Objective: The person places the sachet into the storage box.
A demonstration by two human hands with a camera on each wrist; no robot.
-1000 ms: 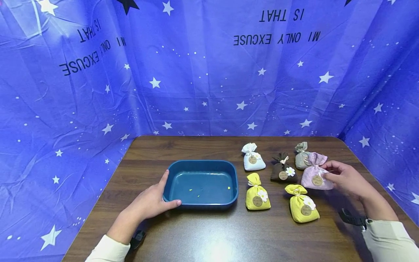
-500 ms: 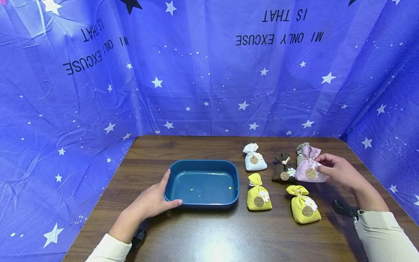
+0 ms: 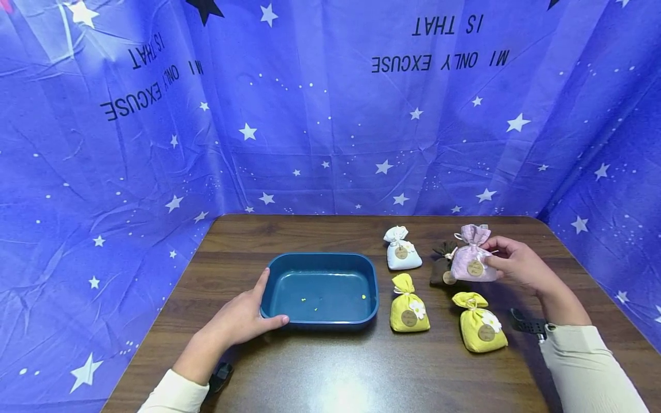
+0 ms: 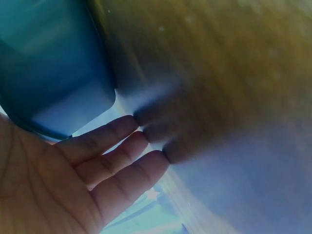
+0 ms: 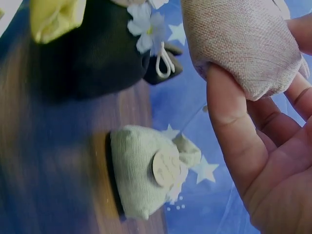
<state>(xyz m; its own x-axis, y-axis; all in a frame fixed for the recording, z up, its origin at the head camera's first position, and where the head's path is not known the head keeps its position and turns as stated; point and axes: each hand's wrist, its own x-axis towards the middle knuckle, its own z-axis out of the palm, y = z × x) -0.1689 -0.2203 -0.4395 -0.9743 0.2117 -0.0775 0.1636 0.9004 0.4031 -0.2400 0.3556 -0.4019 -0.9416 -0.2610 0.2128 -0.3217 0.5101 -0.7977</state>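
My right hand [image 3: 521, 269] pinches a pink drawstring sachet [image 3: 471, 261] with a round tag, raised above the table. In the head view the sachet covers part of a dark brown sachet [image 3: 440, 271]. A grey-green sachet [image 5: 139, 170], mostly hidden from the head view, shows below the raised one in the right wrist view. At the left end of a dark blue rectangular tub [image 3: 320, 287], my left hand [image 3: 234, 322] rests with straight fingers, its thumb at the near rim. Several little yellow specks mark the tub's floor.
A white sachet [image 3: 403, 255] lies right of the tub at the back. Nearer are two yellow sachets, one close to the tub [image 3: 408, 312] and one farther right [image 3: 481, 330]. Blue starry cloth [image 3: 330, 143] hangs around the wooden table [image 3: 289, 373].
My right hand has carried the pink sachet left and toward the back, now in front of the brown and grey-green sachets. My left hand has stayed at the tub.
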